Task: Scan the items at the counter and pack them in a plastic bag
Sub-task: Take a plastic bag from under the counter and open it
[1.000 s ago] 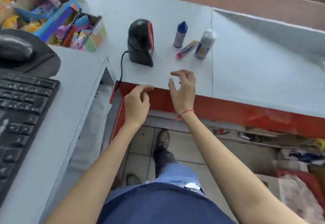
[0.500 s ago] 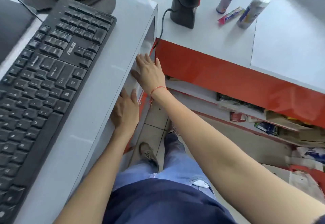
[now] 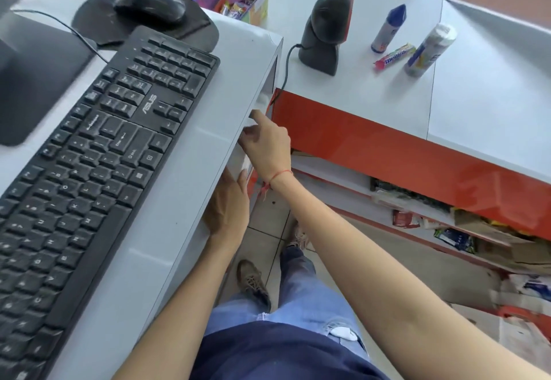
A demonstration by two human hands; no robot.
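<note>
While both hands (image 3: 268,144) (image 3: 229,209) pinch white plastic (image 3: 243,164) under the desk (image 3: 208,147) edge, two bottles (image 3: 387,29) (image 3: 429,50) stand on the counter (image 3: 357,96); a candy roll (image 3: 395,56) lies diagonally between them. A box (image 3: 253,0) holds sweets.

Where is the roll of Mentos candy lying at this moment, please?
In the head view, the Mentos roll lies on the white counter at upper right, between the blue-capped bottle and the white-capped bottle, right of the black scanner.
</note>
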